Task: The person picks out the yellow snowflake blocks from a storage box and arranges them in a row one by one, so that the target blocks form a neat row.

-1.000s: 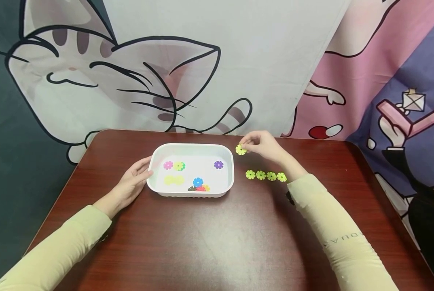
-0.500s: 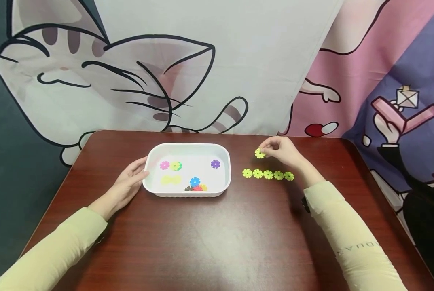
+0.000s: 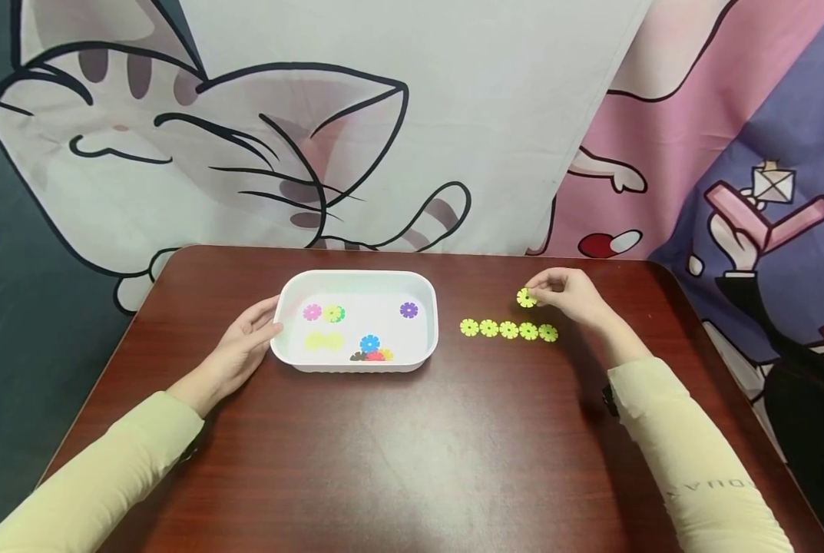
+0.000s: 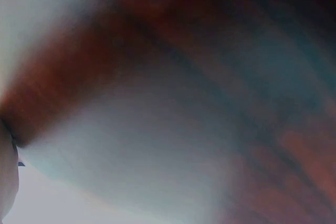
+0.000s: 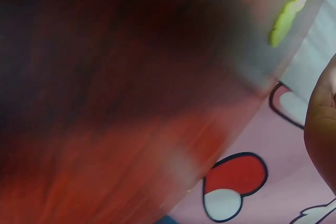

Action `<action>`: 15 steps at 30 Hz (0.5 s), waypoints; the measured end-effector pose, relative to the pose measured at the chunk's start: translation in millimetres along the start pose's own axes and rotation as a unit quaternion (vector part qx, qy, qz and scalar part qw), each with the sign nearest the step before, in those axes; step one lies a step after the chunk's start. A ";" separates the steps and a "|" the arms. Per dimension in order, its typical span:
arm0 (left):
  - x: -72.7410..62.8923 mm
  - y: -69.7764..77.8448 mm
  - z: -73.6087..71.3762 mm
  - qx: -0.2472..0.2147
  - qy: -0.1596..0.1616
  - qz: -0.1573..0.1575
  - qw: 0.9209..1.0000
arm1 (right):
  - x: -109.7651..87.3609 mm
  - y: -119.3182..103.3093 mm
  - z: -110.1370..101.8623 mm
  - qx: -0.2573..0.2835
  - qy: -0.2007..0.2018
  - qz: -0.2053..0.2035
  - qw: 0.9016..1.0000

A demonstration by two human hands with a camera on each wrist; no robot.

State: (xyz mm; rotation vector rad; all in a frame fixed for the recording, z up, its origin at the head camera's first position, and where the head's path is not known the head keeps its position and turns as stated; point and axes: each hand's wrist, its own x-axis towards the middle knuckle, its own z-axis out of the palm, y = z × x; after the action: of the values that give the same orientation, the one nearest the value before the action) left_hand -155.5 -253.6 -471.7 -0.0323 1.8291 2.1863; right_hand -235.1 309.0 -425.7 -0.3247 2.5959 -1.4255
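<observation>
My left hand [image 3: 244, 338] grips the left end of a white plastic tray [image 3: 356, 367], thumb at the rim and fingers along the outer wall. My right hand [image 3: 572, 296] pinches a yellow-green flower-shaped disc [image 3: 526, 298] between thumb and fingertips, upright, just behind the right part of a row. That row of several matching yellow-green discs [image 3: 508, 329] lies edge to edge on the table, right of the tray; the right wrist view catches the yellow-green row [image 5: 289, 17] edge-on. The left wrist view is mostly blur.
Loose flower discs lie in the tray: a pink disc [image 3: 312, 312], a purple disc [image 3: 408, 310], a blue disc [image 3: 369, 343], pale yellow discs [image 3: 324, 340] and others. The brown table [image 3: 384, 453] ends at a cartoon-printed cloth [image 3: 508, 123] behind.
My right hand has moved right with a disc pinched in it. Since the first frame, another disc shows at the row's right end, where my forearm was. My left hand stays at the tray.
</observation>
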 end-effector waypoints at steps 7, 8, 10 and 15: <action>0.1 1.0 -0.4 -0.006 -0.004 0.001 1.000 | -15.7 15.8 -11.3 -0.002 0.001 0.014 1.000; 0.0 1.2 -0.4 -0.005 -0.004 0.001 1.000 | -17.7 18.5 -13.1 -0.003 0.001 0.015 1.000; -0.1 1.6 -0.1 -0.005 -0.004 0.002 1.000 | -22.3 22.8 -16.9 -0.002 0.000 0.017 1.000; -0.4 1.2 0.4 -0.007 -0.002 0.001 1.000 | -33.3 32.5 -26.6 0.001 -0.010 0.021 1.000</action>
State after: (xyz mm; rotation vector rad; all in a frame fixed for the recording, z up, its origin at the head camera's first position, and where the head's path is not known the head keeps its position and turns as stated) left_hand -155.3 -253.5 -470.4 -0.0297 1.8121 2.2005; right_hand -213.2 356.4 -437.8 -0.2815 2.5693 -1.4044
